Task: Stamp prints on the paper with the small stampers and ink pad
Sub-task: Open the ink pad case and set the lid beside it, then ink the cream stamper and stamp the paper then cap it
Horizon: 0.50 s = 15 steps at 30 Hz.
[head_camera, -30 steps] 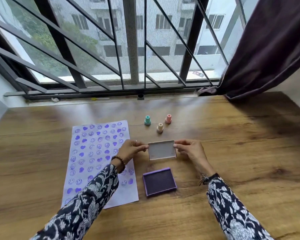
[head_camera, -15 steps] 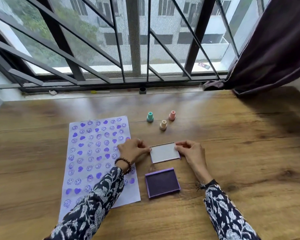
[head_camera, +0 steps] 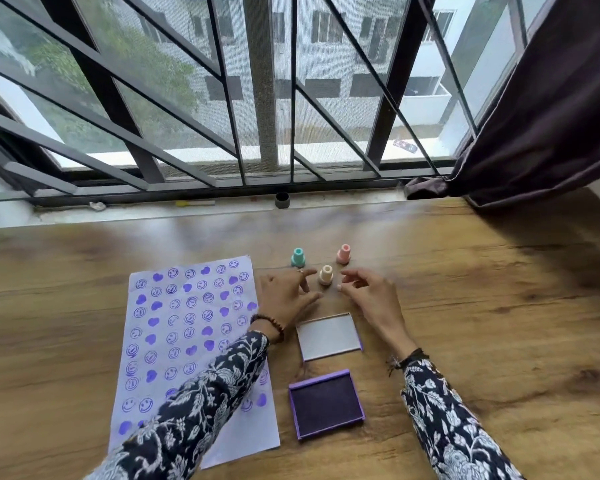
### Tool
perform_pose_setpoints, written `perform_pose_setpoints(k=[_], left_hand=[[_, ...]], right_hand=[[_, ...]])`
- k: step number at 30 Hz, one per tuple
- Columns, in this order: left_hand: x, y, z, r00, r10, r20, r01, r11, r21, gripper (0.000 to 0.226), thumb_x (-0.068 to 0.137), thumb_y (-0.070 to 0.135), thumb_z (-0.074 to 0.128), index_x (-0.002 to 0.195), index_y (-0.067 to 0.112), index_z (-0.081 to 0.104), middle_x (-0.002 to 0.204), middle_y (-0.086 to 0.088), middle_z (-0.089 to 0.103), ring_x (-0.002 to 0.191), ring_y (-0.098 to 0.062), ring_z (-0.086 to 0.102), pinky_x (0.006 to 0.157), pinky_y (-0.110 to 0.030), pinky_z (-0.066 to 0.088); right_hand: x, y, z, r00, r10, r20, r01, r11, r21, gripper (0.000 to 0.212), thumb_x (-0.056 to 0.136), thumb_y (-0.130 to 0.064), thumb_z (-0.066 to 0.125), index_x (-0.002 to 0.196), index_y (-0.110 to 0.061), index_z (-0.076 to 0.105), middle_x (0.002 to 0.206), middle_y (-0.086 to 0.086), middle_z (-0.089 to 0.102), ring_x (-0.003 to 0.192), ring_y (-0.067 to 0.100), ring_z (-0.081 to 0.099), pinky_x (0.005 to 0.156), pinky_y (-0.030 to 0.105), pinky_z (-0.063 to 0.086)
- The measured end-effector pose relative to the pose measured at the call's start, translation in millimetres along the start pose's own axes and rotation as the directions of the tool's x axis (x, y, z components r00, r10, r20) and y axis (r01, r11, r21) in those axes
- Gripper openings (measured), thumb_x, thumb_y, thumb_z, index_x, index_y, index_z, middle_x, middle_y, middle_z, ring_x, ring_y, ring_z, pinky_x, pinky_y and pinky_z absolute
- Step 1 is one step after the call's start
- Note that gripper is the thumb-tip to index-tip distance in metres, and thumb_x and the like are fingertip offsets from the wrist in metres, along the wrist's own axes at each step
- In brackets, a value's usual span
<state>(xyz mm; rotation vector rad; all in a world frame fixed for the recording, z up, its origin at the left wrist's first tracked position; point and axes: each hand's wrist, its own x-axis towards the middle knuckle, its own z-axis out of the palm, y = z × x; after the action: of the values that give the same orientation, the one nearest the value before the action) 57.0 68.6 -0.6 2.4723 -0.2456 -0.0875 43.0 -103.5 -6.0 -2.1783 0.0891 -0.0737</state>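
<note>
A white paper covered with purple smiley and heart prints lies on the left of the wooden table. The open purple ink pad sits near me, its grey lid lying flat just beyond it. Three small stampers stand farther back: teal, cream, pink. My left hand and my right hand hover on either side of the cream stamper with loosely spread fingers, holding nothing. My left forearm covers part of the paper's lower right.
A barred window and its sill run along the table's far edge, with a small dark cap on the sill. A dark curtain hangs at the back right, reaching the table's corner.
Both hands have let go of the grey lid, which now lies on the table, and moved forward to either side of the cream stamper. The camera has tilted up.
</note>
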Motion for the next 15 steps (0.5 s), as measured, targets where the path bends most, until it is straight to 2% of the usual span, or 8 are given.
perform_pose_setpoints(k=[2,4,9,10,12,14,15], left_hand=[[5.8,0.5,7.6,0.999,0.018,-0.032,-0.017,0.999,0.038,0.037,0.074,0.037,0.067,0.108,0.025,0.061,0.096,-0.004,0.066,0.095,-0.022,0.058,0.082,-0.032,0.039],[11.3,-0.5,13.0,0.998,0.027,-0.049,-0.025,0.998,0.054,0.034,0.075,0.039,0.065,0.104,0.022,0.063,0.097,-0.006,0.063,0.095,-0.021,0.056,0.074,-0.026,0.032],[18.7,-3.9,17.7,0.999,0.008,-0.042,-0.007,1.0,0.03,0.03,0.078,0.044,0.06,0.099,0.023,0.063,0.094,-0.004,0.061,0.094,-0.021,0.055,0.079,-0.037,0.041],[18.5,-3.9,17.4,0.999,0.018,-0.042,-0.017,1.0,0.02,0.028,0.079,0.043,0.061,0.098,0.023,0.063,0.093,-0.004,0.061,0.094,-0.022,0.055,0.079,-0.038,0.042],[16.1,-1.7,13.8,0.997,0.044,-0.063,-0.046,0.998,-0.037,0.023,0.078,0.039,0.064,0.098,0.027,0.063,0.091,-0.003,0.062,0.092,-0.022,0.056,0.079,-0.04,0.044],[11.6,1.5,7.8,0.992,0.073,-0.107,-0.086,0.989,-0.118,0.02,0.076,0.035,0.068,0.094,0.029,0.065,0.088,-0.002,0.065,0.086,-0.019,0.056,0.078,-0.046,0.045],[8.1,2.8,4.1,0.988,0.089,-0.129,-0.108,0.982,-0.153,0.02,0.074,0.034,0.07,0.093,0.027,0.067,0.086,-0.002,0.066,0.082,-0.017,0.055,0.076,-0.048,0.046]], right_hand=[[8.1,-1.0,2.6,0.998,-0.046,0.044,0.048,0.997,-0.053,0.03,0.074,-0.02,0.073,0.103,-0.02,0.068,0.091,0.0,0.072,0.076,0.008,0.064,0.072,0.021,0.052],[14.3,0.1,4.5,0.993,-0.081,0.081,0.089,0.991,-0.096,0.029,0.073,-0.022,0.073,0.102,-0.022,0.068,0.093,0.002,0.073,0.077,0.011,0.065,0.073,0.028,0.053],[21.3,1.7,8.8,0.986,-0.122,0.111,0.137,0.981,-0.139,0.024,0.074,-0.03,0.071,0.097,-0.028,0.068,0.094,-0.001,0.073,0.077,0.01,0.065,0.071,0.029,0.054],[21.8,1.4,9.1,0.986,-0.123,0.11,0.138,0.98,-0.14,0.022,0.074,-0.03,0.071,0.096,-0.028,0.068,0.094,-0.001,0.072,0.078,0.011,0.065,0.07,0.028,0.053],[20.8,-1.4,8.0,0.986,-0.13,0.103,0.143,0.982,-0.126,0.02,0.075,-0.027,0.072,0.094,-0.026,0.069,0.094,0.0,0.072,0.075,0.009,0.065,0.067,0.016,0.05],[16.3,-8.3,4.0,0.987,-0.137,0.085,0.143,0.988,-0.061,0.019,0.074,-0.023,0.074,0.092,-0.022,0.069,0.09,0.001,0.072,0.069,0.003,0.063,0.062,0.003,0.045],[12.0,-12.5,0.8,0.988,-0.138,0.074,0.138,0.99,-0.002,0.018,0.073,-0.023,0.075,0.09,-0.021,0.069,0.086,0.0,0.072,0.067,0.001,0.062,0.061,0.003,0.046]])
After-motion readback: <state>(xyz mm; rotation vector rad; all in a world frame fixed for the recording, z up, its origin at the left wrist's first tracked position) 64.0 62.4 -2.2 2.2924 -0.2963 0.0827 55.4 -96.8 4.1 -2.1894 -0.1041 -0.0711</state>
